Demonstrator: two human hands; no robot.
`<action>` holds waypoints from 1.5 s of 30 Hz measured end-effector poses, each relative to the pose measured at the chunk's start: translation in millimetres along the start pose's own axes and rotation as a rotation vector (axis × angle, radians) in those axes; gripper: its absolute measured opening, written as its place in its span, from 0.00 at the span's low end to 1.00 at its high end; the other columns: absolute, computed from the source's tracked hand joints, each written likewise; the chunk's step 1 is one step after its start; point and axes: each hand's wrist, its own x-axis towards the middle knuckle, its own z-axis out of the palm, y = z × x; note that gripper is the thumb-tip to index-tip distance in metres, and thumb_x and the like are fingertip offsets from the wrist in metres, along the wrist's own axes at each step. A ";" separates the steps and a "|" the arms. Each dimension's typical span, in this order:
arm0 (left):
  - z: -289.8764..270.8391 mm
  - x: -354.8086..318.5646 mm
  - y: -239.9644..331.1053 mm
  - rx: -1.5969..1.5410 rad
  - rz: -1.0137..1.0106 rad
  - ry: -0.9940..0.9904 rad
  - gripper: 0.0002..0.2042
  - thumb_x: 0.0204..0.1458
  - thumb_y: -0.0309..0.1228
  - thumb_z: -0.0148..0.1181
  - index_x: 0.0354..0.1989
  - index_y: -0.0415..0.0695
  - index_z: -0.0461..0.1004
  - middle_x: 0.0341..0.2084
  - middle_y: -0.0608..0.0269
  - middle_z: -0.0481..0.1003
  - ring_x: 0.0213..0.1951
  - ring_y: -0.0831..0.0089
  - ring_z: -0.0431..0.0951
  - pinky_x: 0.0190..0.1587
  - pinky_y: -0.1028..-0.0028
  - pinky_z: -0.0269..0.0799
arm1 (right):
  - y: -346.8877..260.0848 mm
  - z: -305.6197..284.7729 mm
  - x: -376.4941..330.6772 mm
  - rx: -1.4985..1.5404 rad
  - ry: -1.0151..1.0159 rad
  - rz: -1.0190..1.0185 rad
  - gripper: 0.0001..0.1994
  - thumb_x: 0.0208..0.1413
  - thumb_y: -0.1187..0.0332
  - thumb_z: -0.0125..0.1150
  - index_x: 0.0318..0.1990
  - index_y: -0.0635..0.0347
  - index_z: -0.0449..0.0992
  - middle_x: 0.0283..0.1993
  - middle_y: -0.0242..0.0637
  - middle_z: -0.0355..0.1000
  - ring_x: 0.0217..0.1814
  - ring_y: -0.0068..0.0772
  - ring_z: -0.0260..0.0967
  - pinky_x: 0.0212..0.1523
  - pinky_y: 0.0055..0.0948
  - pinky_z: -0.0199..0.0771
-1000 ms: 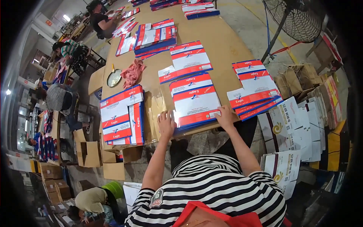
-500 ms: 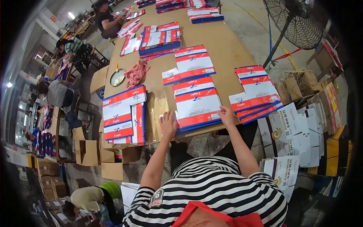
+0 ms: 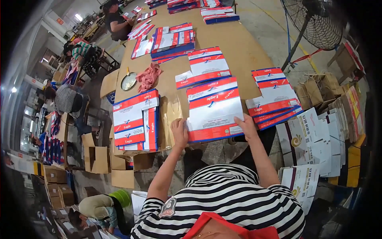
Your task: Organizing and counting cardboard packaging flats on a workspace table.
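A flat printed carton in red, white and blue lies before me, its near end reaching past the table's front edge. It may be one sheet or several; the layers below are hidden. My right hand grips its right edge, thumb on top and fingers underneath. At its left edge my left hand is closed with curled fingers against the side. Just beyond lies another pile of the same flat cartons. A stack of flat cartons sits to the left, and another carton stack to the right.
A pink cloth and a round dish with a brush handle lie on the brown table. More carton stacks stand farther back. White printed boards and a fan are at the right; several people work at the left.
The carton's near end has come toward me, past the table edge. My right hand has moved from beside its edge to a grip with the thumb on top.
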 end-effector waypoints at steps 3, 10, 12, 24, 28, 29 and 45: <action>-18.6 7.9 18.0 -0.179 -0.080 0.084 0.15 0.36 0.17 0.40 0.35 0.39 0.66 0.37 0.52 0.64 0.41 0.57 0.62 0.49 0.63 0.54 | -38.3 -0.5 -13.8 0.025 -0.049 -0.073 0.14 0.48 0.74 0.55 0.45 0.65 0.68 0.40 0.32 0.69 0.41 0.22 0.64 0.44 0.22 0.63; -83.0 40.4 81.9 -0.283 0.174 0.242 0.12 0.32 0.14 0.38 0.27 0.40 0.64 0.25 0.58 0.67 0.34 0.63 0.68 0.53 0.60 0.50 | -120.9 -7.5 -46.6 0.041 -0.004 -0.182 0.14 0.47 0.76 0.54 0.44 0.66 0.69 0.41 0.32 0.69 0.43 0.22 0.63 0.47 0.22 0.59; -96.2 45.9 93.9 -0.257 0.223 0.277 0.12 0.31 0.14 0.38 0.26 0.40 0.64 0.24 0.58 0.67 0.33 0.63 0.68 0.53 0.59 0.50 | -140.3 -8.1 -55.8 0.023 -0.007 -0.214 0.14 0.46 0.76 0.55 0.43 0.67 0.69 0.41 0.33 0.69 0.43 0.22 0.63 0.47 0.22 0.59; -138.4 48.7 128.8 -0.114 0.449 0.459 0.08 0.35 0.20 0.44 0.25 0.47 0.63 0.21 0.65 0.67 0.29 0.67 0.69 0.52 0.61 0.50 | -169.1 -14.8 -87.7 -0.004 0.043 -0.386 0.14 0.41 0.72 0.62 0.38 0.66 0.71 0.34 0.31 0.71 0.36 0.20 0.65 0.40 0.20 0.61; -143.4 43.9 136.0 -0.067 0.523 0.424 0.09 0.37 0.24 0.49 0.28 0.49 0.61 0.25 0.66 0.67 0.33 0.66 0.68 0.55 0.60 0.47 | -166.8 -23.4 -84.9 0.026 0.042 -0.474 0.17 0.39 0.70 0.64 0.39 0.66 0.71 0.34 0.32 0.71 0.36 0.21 0.66 0.39 0.19 0.62; -143.9 43.5 138.0 -0.063 0.528 0.420 0.10 0.36 0.24 0.52 0.28 0.50 0.61 0.26 0.67 0.66 0.34 0.66 0.68 0.56 0.60 0.45 | -165.9 -26.1 -82.7 0.011 0.012 -0.516 0.18 0.39 0.69 0.64 0.39 0.66 0.71 0.34 0.32 0.71 0.37 0.21 0.66 0.39 0.20 0.62; -145.5 41.5 142.3 -0.182 0.394 0.308 0.13 0.34 0.27 0.65 0.27 0.51 0.66 0.24 0.71 0.69 0.32 0.72 0.70 0.51 0.64 0.51 | -176.1 -34.9 -77.6 -0.081 0.028 -0.512 0.18 0.38 0.62 0.67 0.34 0.64 0.72 0.29 0.28 0.70 0.30 0.16 0.63 0.33 0.17 0.61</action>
